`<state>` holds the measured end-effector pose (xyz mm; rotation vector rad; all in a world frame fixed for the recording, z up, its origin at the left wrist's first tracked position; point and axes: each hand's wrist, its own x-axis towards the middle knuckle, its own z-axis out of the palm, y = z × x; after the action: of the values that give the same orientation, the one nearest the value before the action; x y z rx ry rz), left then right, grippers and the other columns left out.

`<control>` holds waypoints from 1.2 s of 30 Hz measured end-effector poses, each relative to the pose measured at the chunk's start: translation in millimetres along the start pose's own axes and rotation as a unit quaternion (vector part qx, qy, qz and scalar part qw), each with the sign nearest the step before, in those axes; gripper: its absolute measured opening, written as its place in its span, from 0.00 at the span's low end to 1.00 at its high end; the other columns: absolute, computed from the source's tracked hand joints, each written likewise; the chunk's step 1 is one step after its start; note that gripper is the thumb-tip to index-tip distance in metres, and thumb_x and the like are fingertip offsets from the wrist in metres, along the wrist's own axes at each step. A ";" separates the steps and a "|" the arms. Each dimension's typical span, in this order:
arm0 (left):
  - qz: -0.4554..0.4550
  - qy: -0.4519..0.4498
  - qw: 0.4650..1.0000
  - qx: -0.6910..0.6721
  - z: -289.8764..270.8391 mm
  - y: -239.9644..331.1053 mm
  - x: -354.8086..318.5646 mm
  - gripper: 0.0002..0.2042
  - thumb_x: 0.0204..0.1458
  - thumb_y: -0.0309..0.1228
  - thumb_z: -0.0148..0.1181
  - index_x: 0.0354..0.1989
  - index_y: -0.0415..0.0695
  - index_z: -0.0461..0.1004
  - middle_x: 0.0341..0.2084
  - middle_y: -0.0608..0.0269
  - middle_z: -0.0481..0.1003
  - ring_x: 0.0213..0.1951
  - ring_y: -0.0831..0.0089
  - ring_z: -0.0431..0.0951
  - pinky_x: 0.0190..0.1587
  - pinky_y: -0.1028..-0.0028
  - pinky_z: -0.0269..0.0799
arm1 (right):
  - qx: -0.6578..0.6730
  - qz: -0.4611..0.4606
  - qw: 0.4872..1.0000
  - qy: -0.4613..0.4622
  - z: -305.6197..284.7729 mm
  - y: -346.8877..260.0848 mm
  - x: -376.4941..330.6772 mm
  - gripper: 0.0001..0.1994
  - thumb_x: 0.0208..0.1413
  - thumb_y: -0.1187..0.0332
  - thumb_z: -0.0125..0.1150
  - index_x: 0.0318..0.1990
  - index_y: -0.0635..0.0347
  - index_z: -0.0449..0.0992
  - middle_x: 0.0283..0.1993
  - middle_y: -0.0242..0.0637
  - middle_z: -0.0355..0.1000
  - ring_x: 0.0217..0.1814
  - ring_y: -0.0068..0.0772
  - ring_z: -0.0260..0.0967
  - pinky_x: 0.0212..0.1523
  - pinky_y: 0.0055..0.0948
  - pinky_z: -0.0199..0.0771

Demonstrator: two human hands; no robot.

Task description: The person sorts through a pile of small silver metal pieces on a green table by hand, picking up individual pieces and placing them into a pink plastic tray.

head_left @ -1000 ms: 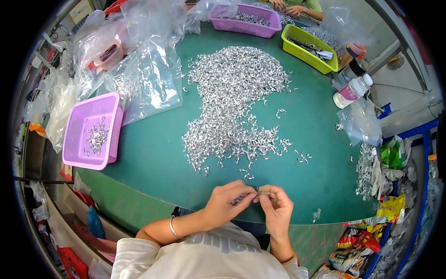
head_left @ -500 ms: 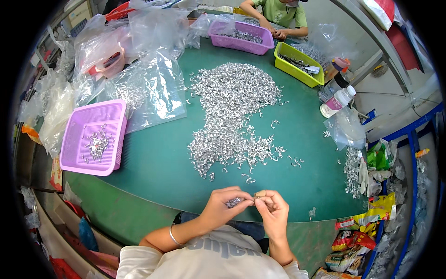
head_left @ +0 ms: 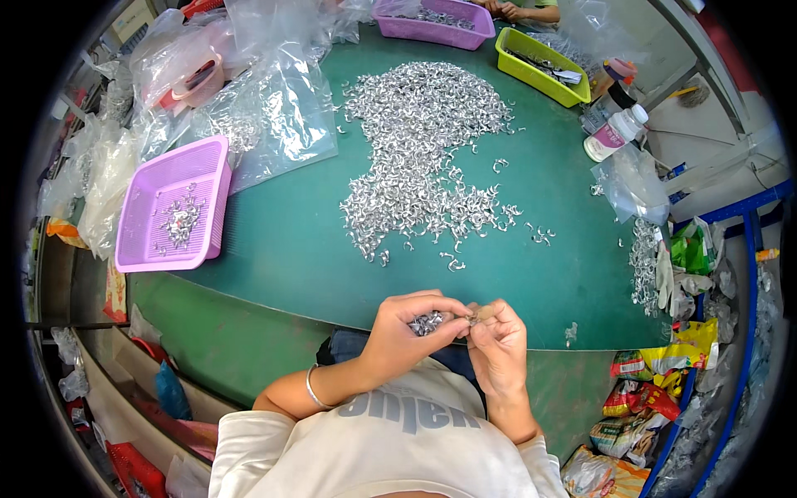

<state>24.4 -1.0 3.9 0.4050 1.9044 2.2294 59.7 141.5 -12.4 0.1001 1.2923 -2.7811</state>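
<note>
At the table's near edge, my left hand (head_left: 397, 332) is closed around a cluster of small silvery curved metal pieces (head_left: 427, 323). Its thumb and forefinger reach over to the fingertips of my right hand (head_left: 501, 342), which is closed in a pinch. Something tan covers or lies at the right fingertips; what they pinch is too small to make out. Beyond both hands, a large heap of the same curved metal pieces (head_left: 423, 116) spreads over the green table (head_left: 282, 241), with a few strays at its near edge.
To the left stands a purple basket (head_left: 133, 228) with some pieces inside. Clear plastic bags (head_left: 286, 124) lie behind it. A purple bin (head_left: 448, 31) and a green bin (head_left: 540, 70) stand at the far side, near another person's hands (head_left: 506, 10). A white bottle (head_left: 616, 133) stands at right.
The view has tilted downward, so the table and heap sit higher in the picture. My hands stay together, and more of the pieces in my left hand show.
</note>
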 end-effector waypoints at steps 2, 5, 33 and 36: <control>0.004 0.008 1.000 0.016 6.9 5.2 0.9 0.05 0.42 0.20 0.59 0.29 0.35 0.75 0.21 0.63 0.73 0.23 0.82 0.69 0.26 0.83 0.64 | 0.026 0.029 0.999 -0.025 -7.3 -5.7 0.7 0.06 0.49 0.77 0.57 0.33 0.64 0.67 0.35 0.37 0.69 0.37 0.24 0.66 0.42 0.23 0.66; -0.009 0.007 0.999 0.033 16.9 6.4 2.7 0.04 0.43 0.20 0.59 0.29 0.35 0.74 0.21 0.64 0.72 0.23 0.82 0.68 0.25 0.83 0.63 | 0.044 0.056 0.997 -0.032 -13.4 -14.3 0.9 0.05 0.49 0.79 0.56 0.33 0.64 0.66 0.35 0.37 0.68 0.37 0.24 0.65 0.42 0.24 0.66; -0.281 0.067 0.857 -0.427 -10.1 -44.0 27.5 0.13 0.54 0.35 0.45 0.21 0.41 0.61 0.22 0.58 0.63 0.18 0.77 0.58 0.13 0.85 0.52 | -0.699 -0.153 0.698 -0.033 -62.6 3.7 72.9 0.12 0.41 0.76 0.60 0.36 0.61 0.73 0.36 0.36 0.67 0.39 0.40 0.61 0.40 0.34 0.58; -0.311 0.071 0.871 -0.373 -15.3 -48.7 32.1 0.12 0.55 0.37 0.48 0.28 0.39 0.67 0.18 0.65 0.62 0.17 0.82 0.58 0.13 0.87 0.50 | -0.677 -0.140 0.722 -0.013 -67.4 4.7 73.0 0.10 0.40 0.78 0.59 0.34 0.62 0.73 0.33 0.36 0.68 0.35 0.37 0.62 0.38 0.31 0.60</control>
<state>-12.8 2.5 -43.5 -0.4423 0.8599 2.3002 -10.6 187.2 -65.9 -0.2390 3.0376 -1.2346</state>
